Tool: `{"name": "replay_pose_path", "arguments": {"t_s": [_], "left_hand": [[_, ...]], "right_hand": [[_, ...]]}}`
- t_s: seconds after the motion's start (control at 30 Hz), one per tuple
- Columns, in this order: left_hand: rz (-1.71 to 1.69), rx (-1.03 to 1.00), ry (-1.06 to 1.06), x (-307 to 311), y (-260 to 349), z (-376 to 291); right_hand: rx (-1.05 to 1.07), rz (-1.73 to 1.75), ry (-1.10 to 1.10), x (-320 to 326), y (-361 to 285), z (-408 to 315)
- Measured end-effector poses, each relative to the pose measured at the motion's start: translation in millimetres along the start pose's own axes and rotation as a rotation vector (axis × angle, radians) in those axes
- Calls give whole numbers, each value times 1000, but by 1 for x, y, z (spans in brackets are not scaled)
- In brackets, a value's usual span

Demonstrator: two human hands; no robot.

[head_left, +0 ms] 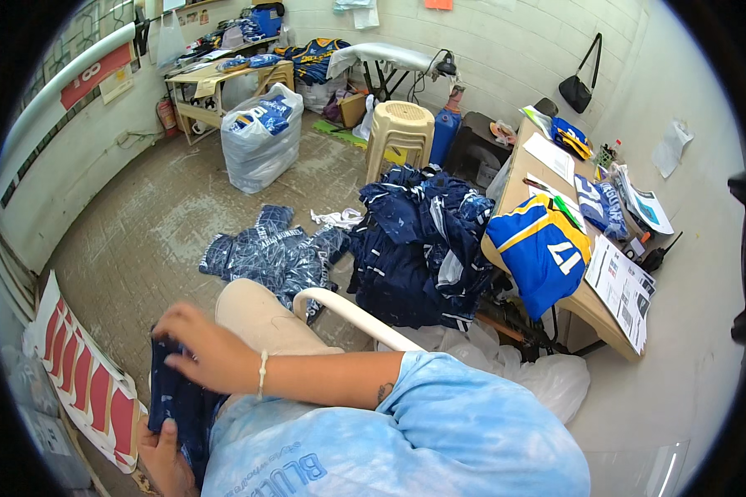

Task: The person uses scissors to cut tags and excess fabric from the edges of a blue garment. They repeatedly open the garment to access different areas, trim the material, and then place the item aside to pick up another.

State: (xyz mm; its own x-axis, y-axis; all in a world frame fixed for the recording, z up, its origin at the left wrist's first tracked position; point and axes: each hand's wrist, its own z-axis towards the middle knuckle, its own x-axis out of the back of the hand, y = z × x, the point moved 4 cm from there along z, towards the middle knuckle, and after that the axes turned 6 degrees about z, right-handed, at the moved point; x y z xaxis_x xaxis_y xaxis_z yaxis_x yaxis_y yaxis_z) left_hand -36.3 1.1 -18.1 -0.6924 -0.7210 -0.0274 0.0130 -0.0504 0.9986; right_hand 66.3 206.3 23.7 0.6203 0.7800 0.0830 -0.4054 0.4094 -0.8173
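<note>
A folded navy garment [177, 388] lies across my lap at the lower left. My left hand [166, 456] grips its near edge, the thumb on top of the cloth. Over its far end is my right hand [208, 354], with bent, spread fingers that are slightly blurred; whether they touch the cloth I cannot tell. Patterned blue-grey garments [273, 248] lie on the floor beyond my knee. Beside them rises a large heap of navy garments [419, 248].
A wooden table [603, 317] on the right holds a blue and yellow jersey [538, 248] and papers. Stacked plastic stools [401, 136] and a full plastic bag [264, 149] stand farther back. Red and white printed sheets [87, 379] are at the left; plastic bags [550, 379] lie under the table.
</note>
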Motion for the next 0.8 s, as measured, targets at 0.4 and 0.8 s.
{"name": "replay_pose_path", "arguments": {"t_s": [0.4,0.8], "left_hand": [[73,142,-247,-22,-3,11],[-63,98,-187,-23,9,15]], "right_hand": [[-405,225,-450,-24,14,-22],[-394,88,-394,-19,0,-18]]}}
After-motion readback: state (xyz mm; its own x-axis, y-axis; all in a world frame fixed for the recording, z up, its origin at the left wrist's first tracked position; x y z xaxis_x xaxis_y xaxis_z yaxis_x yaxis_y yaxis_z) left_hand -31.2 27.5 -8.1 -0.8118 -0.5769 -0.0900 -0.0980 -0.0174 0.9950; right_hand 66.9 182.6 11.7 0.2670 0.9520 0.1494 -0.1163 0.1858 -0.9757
